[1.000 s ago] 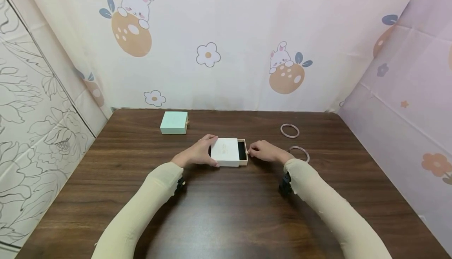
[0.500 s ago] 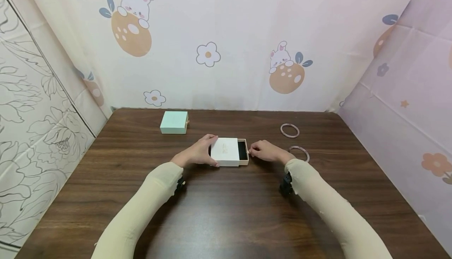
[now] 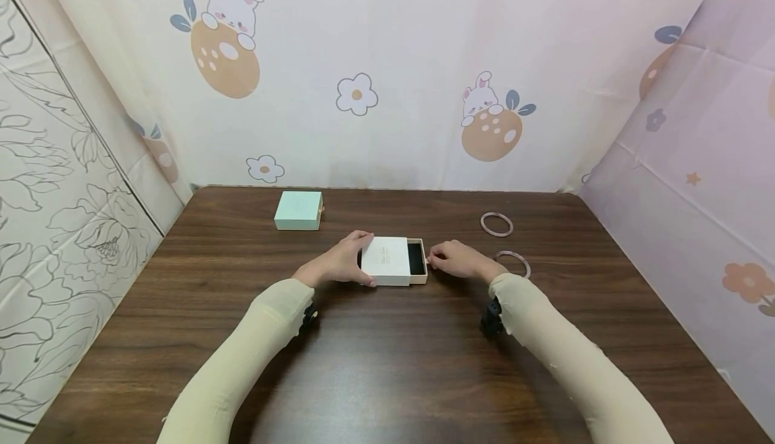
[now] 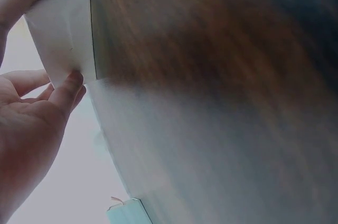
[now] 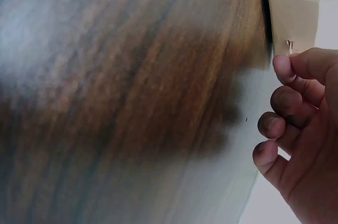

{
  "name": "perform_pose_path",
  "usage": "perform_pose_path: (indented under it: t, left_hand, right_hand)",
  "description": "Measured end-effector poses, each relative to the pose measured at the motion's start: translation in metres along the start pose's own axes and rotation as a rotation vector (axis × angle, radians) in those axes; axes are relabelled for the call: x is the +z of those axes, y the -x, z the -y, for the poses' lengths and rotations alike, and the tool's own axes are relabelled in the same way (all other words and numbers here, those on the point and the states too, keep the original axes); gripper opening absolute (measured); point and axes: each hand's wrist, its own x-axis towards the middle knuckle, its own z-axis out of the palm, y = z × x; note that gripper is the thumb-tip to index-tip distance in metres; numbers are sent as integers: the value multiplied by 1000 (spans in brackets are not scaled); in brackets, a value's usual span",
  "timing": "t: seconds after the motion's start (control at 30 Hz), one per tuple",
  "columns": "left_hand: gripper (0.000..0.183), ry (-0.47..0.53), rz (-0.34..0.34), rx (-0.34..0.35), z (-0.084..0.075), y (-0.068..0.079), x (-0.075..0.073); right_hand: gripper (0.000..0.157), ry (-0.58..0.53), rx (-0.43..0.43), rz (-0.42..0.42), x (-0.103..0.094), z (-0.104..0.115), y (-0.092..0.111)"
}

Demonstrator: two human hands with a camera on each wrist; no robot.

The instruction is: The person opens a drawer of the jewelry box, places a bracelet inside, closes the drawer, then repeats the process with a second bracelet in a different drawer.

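A white drawer-style gift box (image 3: 385,257) lies on the table, its inner drawer (image 3: 418,276) slid partly out to the right and showing a black lining. My left hand (image 3: 339,260) grips the sleeve of the box from its left end, thumb on the near side and fingers on the far side. At the drawer's front, my right hand (image 3: 455,258) pinches a small ribbon pull tab (image 5: 290,46) between thumb and index finger, with the other fingers curled. Whatever lies deeper in the drawer is hidden by the sleeve.
A mint-green box (image 3: 299,210) with a small tab sits at the back left of the brown wooden table (image 3: 375,370). Two pale pink bangles lie on the right: one bangle (image 3: 497,225) farther back, the other bangle (image 3: 514,255) behind my right wrist. A patterned curtain (image 3: 412,128) borders the back.
The drawer has slid very slightly farther right out of the sleeve, with my right hand moving along with it. My left hand has stayed in place on the box.
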Motion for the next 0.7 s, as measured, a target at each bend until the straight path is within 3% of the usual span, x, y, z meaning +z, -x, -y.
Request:
perform_pose_path:
  t: [0.37, 0.7]
  left_hand:
    - [105, -8, -3, -1, 0, 0, 0]
    - [105, 6, 0, -15, 0, 0, 0]
  right_hand:
    - [21, 181, -77, -107, 4, -1, 2]
    - [17, 270, 3, -116, 5, 1, 3]
